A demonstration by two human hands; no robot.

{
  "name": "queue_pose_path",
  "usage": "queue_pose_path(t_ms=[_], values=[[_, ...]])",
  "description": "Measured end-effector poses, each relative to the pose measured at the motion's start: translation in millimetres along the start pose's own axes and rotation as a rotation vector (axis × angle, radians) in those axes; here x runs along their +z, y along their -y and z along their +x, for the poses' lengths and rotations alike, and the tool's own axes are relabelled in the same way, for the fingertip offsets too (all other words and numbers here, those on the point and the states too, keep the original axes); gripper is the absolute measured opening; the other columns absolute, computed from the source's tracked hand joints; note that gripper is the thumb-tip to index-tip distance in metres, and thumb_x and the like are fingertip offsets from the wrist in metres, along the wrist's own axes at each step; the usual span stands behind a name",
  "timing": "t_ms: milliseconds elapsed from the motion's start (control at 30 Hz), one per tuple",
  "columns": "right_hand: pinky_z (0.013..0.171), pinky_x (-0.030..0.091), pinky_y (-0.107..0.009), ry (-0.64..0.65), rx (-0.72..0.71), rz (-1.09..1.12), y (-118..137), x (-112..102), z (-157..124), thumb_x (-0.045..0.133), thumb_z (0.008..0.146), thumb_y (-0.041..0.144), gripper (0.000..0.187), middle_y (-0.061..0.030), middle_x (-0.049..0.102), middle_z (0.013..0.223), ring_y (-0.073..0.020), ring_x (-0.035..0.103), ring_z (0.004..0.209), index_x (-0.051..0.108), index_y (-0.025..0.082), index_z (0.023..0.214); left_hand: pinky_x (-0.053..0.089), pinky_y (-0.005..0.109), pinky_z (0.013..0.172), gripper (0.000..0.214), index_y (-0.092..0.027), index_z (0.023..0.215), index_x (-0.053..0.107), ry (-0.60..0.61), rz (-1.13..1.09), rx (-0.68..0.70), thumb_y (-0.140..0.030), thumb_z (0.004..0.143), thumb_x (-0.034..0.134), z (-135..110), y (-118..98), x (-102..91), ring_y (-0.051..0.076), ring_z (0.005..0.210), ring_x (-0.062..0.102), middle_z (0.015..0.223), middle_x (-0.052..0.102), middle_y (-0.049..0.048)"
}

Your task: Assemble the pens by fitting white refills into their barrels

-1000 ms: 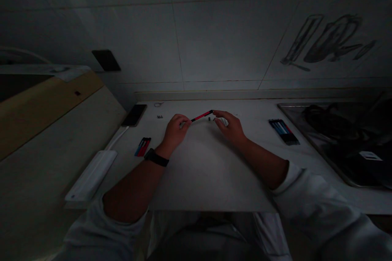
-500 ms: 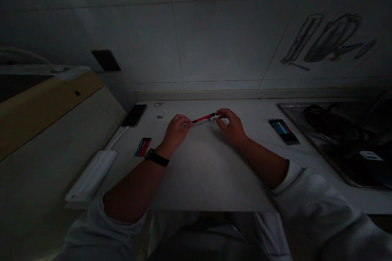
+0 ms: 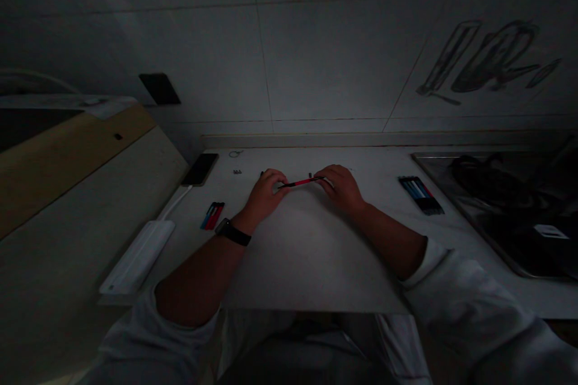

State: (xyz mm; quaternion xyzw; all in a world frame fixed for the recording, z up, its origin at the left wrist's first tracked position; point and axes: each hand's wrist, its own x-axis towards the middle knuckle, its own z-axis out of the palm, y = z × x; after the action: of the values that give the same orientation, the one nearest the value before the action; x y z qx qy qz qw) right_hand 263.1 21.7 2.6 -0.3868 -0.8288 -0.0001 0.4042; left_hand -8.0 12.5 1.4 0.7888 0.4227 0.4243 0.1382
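Observation:
A slim red and black pen [image 3: 301, 182] spans the gap between my two hands, just over the white counter [image 3: 307, 258]. My left hand [image 3: 266, 192] pinches its left end between thumb and fingers. At the other end, the thumb and fingertips of my right hand [image 3: 342, 188] close on the pen's black tip. A small dark piece [image 3: 310, 175] stands on the counter behind the pen. Several tiny dark parts [image 3: 237, 172] lie beyond my left hand, close to a thin ring-shaped item [image 3: 235, 154].
Blue and red pen pieces [image 3: 212, 216] lie left of my left wrist. On the right is a group of pens [image 3: 421, 195] beside the metal sink [image 3: 492, 246]. A phone [image 3: 200, 169] and a white power strip [image 3: 138, 257] sit along the left side, next to a large box-like unit [image 3: 90, 204].
The pen has turned closer to level as its right end lowered. My right hand has closed from near the pen's end onto it; my left hand has shifted slightly right.

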Motion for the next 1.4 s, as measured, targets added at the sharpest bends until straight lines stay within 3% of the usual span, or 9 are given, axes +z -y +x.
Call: queue_pose_path(t_ms=[233,333,467,567,667,767,1067,1400], values=[[0.092,0.05,-0.043,-0.023,0.0,0.005,2.6,-1.9,0.4,0.057,0.105,0.041,0.025,-0.009,0.076,0.104,-0.0264,0.068,0.098,0.076,0.025,0.11,0.054,0.043,0.103,0.017,-0.022,0.108,0.069,0.012,-0.021,-0.03,-0.03,0.094,0.074,-1.1,1.1,1.4,0.022,0.113,0.063,0.116,0.064,0.0077],[0.092,0.05,-0.043,-0.027,-0.002,0.005,4.1,-1.9,0.5,0.058,0.105,0.04,0.024,-0.0087,0.076,0.104,-0.0262,0.068,0.098,0.076,0.025,0.109,0.052,0.044,0.106,0.015,-0.021,0.098,0.071,0.032,-0.032,-0.038,-0.03,0.102,0.06,-1.6,3.5,3.4,0.021,0.113,0.063,0.115,0.064,0.008],[0.091,0.05,-0.042,-0.03,-0.026,-0.005,4.9,-1.7,-0.1,0.058,0.105,0.039,0.023,-0.0088,0.076,0.103,-0.0255,0.069,0.097,0.075,0.024,0.108,0.05,0.046,0.11,0.007,-0.02,0.093,0.069,0.041,-0.024,-0.017,-0.026,0.097,0.067,-1.5,4.2,3.2,0.023,0.119,0.061,0.12,0.063,0.0083],[0.092,0.05,-0.042,-0.038,-0.026,-0.003,5.1,-2.2,-0.5,0.059,0.105,0.039,0.023,-0.0084,0.076,0.103,-0.0254,0.069,0.097,0.075,0.024,0.109,0.05,0.046,0.111,0.008,-0.021,0.1,0.069,0.017,-0.042,0.005,-0.027,0.095,0.072,-1.3,2.6,1.8,0.023,0.12,0.061,0.121,0.063,0.0083],[0.093,0.049,-0.042,-0.036,-0.023,0.006,5.1,-2.7,-0.4,0.059,0.104,0.039,0.022,-0.0078,0.077,0.104,-0.0254,0.069,0.098,0.075,0.025,0.109,0.05,0.046,0.111,0.013,-0.022,0.105,0.072,0.032,-0.062,-0.024,-0.031,0.101,0.063,-1.7,2.4,1.8,0.022,0.119,0.061,0.121,0.063,0.009],[0.093,0.049,-0.042,-0.036,-0.032,0.006,4.9,-2.8,0.0,0.059,0.104,0.039,0.022,-0.008,0.077,0.104,-0.0252,0.069,0.097,0.076,0.025,0.109,0.05,0.046,0.111,0.019,-0.021,0.097,0.074,0.08,-0.052,-0.037,-0.031,0.103,0.058,-2.4,4.8,3.2,0.022,0.12,0.062,0.121,0.063,0.0091],[0.097,0.046,-0.042,-0.002,-0.014,-0.021,6.2,-1.6,-2.0,0.061,0.103,0.037,0.021,-0.008,0.077,0.102,-0.0252,0.068,0.1,0.075,0.023,0.109,0.052,0.048,0.109,0.002,-0.021,0.094,0.073,0.015,0.018,0.019,-0.022,0.093,0.073,-1.1,8.6,2.6,0.024,0.121,0.061,0.124,0.061,0.0088],[0.09,0.049,-0.04,0.032,0.097,0.127,9.7,0.7,0.2,0.064,0.1,0.033,0.016,-0.0077,0.076,0.098,-0.0235,0.069,0.093,0.076,0.023,0.105,0.055,0.048,0.106,0.008,-0.021,0.093,0.073,-0.037,0.049,0.014,-0.022,0.088,0.08,0.2,5.6,-1.3,0.024,0.117,0.062,0.123,0.061,0.0082]])
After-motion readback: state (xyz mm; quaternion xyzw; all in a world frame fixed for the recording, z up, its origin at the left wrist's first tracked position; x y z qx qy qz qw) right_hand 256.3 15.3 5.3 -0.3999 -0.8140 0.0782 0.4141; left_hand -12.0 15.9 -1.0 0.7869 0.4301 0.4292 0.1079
